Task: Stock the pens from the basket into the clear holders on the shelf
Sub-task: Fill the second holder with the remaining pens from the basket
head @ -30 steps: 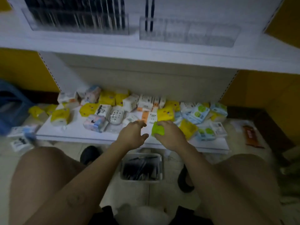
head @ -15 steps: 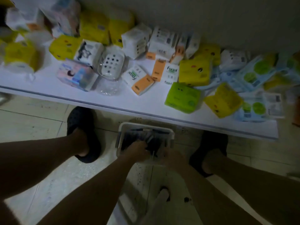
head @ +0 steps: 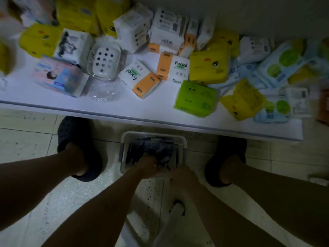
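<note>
Dark pens [head: 154, 145] heaped in pale basket [head: 153, 134]; basket on tiled floor [head: 26, 139], just before front edge of low white shelf [head: 53, 104], between two dark shoes [head: 76, 136]; left hand [head: 147, 166] down inside basket, fingers curled among pens, apparently gripping few, though dim light blurs it; right hand [head: 183, 175] at basket's near right corner, grip cannot be told; shelf carries scattered tissue packs: green pack [head: 195, 98] near front edge, orange-and-white "Facial" packs [head: 175, 68], white perforated soap dish [head: 105, 59] further left.
</note>
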Tool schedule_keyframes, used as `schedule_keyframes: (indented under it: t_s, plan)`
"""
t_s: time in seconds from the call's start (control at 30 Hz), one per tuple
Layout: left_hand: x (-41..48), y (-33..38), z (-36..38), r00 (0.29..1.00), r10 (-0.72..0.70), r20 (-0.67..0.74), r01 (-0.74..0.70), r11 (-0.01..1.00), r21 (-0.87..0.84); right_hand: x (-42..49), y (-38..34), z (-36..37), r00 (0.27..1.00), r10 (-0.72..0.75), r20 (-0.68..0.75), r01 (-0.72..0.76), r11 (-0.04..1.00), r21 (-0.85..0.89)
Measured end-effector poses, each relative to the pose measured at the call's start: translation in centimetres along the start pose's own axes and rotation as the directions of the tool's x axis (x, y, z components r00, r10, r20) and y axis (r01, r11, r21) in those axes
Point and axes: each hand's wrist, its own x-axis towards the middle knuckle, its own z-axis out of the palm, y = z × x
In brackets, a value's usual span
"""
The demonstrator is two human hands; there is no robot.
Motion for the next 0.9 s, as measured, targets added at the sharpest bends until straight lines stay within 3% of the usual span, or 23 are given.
schedule_keyframes:
  t_s: [0.23,0.33,0.5,0.63,0.77,0.9]
  plan:
    - [0.0,-0.9,0.6,0.998,-0.001,0.059,-0.006,0.993,0.117,0.0,0.5,0.7,0.998,-0.020,0.060,0.030,0.985,-0.168]
    - [0.1,-0.8,0.6,0.999,0.003,0.045,-0.010,0.990,0.142,-0.1,0.6,0.7,0.999,-0.011,0.053,0.019,0.989,-0.144]
    - [0.2,-1.3,0.8,0.986,0.039,-0.161,-0.031,0.998,0.052,-0.1,1.0,0.9,1.000,-0.027,0.004,0.027,0.994,-0.102]
    - [-0.8,-0.5,-0.7,0.936,0.020,-0.351,-0.043,0.997,-0.058,0.1,1.0,-0.3,0.981,0.059,-0.187,-0.069,0.996,-0.047]
    - [-2.5,0.8,-2.5,0.918,0.015,-0.397,-0.061,0.993,-0.102,-0.9,1.2,-2.6,0.963,0.138,-0.233,-0.148,0.989,-0.028]
    - [-5.4,2.7,-3.8,0.912,0.041,-0.409,-0.125,0.976,-0.180,-3.9,1.8,-5.6,0.969,0.182,-0.169,-0.142,0.964,0.224]
